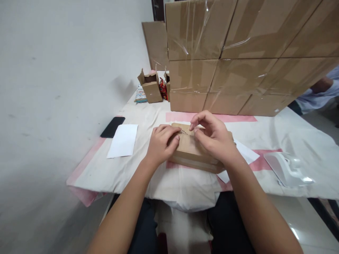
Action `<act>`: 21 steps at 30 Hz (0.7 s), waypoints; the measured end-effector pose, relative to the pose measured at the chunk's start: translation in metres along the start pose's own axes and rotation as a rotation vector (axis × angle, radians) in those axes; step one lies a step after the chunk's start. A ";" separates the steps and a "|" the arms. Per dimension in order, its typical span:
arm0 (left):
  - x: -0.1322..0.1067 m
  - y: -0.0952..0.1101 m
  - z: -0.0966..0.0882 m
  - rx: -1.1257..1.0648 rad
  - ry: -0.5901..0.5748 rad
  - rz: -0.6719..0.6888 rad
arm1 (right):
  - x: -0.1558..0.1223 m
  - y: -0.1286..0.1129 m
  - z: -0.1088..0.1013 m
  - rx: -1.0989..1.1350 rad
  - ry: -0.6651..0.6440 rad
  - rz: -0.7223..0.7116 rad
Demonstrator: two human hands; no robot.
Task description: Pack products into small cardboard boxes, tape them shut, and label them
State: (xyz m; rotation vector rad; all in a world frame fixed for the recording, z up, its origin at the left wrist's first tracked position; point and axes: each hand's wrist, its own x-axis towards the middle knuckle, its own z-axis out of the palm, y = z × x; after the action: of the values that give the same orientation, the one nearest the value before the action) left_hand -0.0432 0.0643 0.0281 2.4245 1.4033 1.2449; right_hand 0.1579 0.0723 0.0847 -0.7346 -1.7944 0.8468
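Note:
A small flat cardboard box point(189, 152) lies on the cloth-covered table point(132, 169) right in front of me. My left hand point(161, 144) rests on its left part, fingers curled and pressed onto the top. My right hand point(212, 137) hovers over the box's right part, thumb and fingers pinched together around something thin and small near the top seam; I cannot make out what it is. A white sheet point(245, 153) sticks out from under the box on the right.
A stack of large taped cartons point(238, 56) fills the back of the table. Small open boxes point(150, 88) with packets stand at the back left. A black phone point(112, 127) and white paper point(123, 140) lie left. A clear plastic bag point(288, 169) lies right. Another person's arm point(317, 92) shows far right.

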 end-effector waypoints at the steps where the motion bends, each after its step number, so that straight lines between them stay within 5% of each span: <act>1: 0.000 0.000 0.000 0.005 -0.005 0.000 | 0.000 0.000 0.000 0.007 0.015 -0.004; 8: 0.000 -0.001 0.001 -0.020 0.012 -0.003 | 0.000 -0.001 0.001 0.160 -0.010 0.051; 21: 0.000 -0.002 0.001 -0.005 0.009 0.009 | 0.001 0.003 0.001 0.119 -0.029 0.083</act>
State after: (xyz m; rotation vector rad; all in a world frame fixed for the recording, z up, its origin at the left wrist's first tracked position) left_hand -0.0436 0.0656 0.0267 2.4277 1.3909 1.2613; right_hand 0.1573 0.0744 0.0827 -0.7265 -1.7326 1.0157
